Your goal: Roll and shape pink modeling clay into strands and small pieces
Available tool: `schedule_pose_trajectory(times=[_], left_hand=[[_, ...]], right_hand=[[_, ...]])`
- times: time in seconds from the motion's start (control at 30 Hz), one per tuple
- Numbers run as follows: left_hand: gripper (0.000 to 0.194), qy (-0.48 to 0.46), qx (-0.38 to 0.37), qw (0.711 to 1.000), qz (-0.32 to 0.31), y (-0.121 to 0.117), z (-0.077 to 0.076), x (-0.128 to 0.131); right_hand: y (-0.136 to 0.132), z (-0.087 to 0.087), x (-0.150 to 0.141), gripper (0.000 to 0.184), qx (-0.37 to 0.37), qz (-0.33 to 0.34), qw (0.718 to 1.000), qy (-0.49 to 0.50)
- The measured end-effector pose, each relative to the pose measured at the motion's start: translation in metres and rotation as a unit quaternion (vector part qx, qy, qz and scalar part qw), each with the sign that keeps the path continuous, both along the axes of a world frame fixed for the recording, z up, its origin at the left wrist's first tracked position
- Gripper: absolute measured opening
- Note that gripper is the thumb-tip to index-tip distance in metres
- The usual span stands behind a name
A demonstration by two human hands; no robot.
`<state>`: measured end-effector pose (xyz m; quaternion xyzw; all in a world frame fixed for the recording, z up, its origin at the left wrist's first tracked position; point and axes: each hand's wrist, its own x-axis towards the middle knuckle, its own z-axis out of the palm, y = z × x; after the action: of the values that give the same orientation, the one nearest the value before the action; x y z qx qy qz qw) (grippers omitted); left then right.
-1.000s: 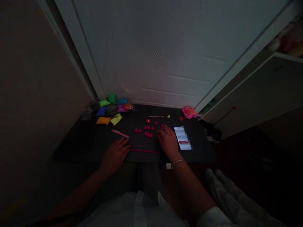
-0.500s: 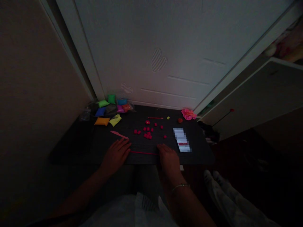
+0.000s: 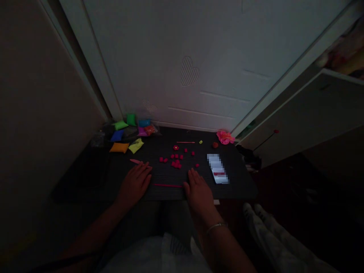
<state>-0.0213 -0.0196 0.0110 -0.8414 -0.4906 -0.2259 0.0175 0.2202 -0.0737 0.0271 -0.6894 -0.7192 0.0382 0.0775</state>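
A thin, straight red strip (image 3: 167,185), perhaps rolled clay, lies near the table's front edge between my hands. Just left of its end, my left hand (image 3: 135,182) rests flat with fingers extended, partly covering a pink plastic modelling knife (image 3: 135,161). My right hand (image 3: 198,191) lies palm down, thumb beside the strip's right end and fingers pointing away from me. Beyond them sit several small red lumps (image 3: 176,164), loose or clustered, and a small red flower shape (image 3: 176,148) with a pale centre. A slim pink stick (image 3: 185,142) is farther back.
Colourful soft packets, including an orange one (image 3: 119,148) and a yellow one (image 3: 136,145), occupy the dark table's (image 3: 85,182) back left. To the right are a lit phone (image 3: 217,168), a pink flower (image 3: 225,137) and a reddish ball (image 3: 215,145). A white panel (image 3: 159,68) stands behind.
Both hands have come off the strip's ends: the left slid outward, over the pink knife, and the right spread its thumb. The strip stays on the table; the view shifted slightly.
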Motion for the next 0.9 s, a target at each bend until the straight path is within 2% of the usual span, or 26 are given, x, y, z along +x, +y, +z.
schedule_pose_trajectory(times=[0.13,0.33,0.53,0.77,0.9], left_hand=[[0.038,0.003,-0.004,1.0,-0.001,-0.003,-0.002,0.002],[0.038,-0.005,-0.023,1.0,0.018,-0.004,0.001,0.004],[0.039,-0.016,-0.025,0.999,0.022,-0.005,0.002,0.004],[0.039,-0.004,-0.022,0.999,0.032,-0.005,0.0,0.005],[0.039,-0.018,-0.018,0.999,0.027,-0.005,0.0,0.005]], right_hand=[[0.009,0.0,-0.003,0.049,-0.006,0.013,1.0,0.0],[-0.016,-0.006,-0.005,0.053,-0.003,-0.02,1.0,-0.006],[0.008,-0.002,-0.009,0.053,-0.008,-0.008,1.0,0.006],[-0.024,-0.012,-0.011,0.055,0.011,-0.038,0.999,-0.017],[-0.003,-0.006,-0.016,0.055,-0.005,-0.037,0.999,-0.017]])
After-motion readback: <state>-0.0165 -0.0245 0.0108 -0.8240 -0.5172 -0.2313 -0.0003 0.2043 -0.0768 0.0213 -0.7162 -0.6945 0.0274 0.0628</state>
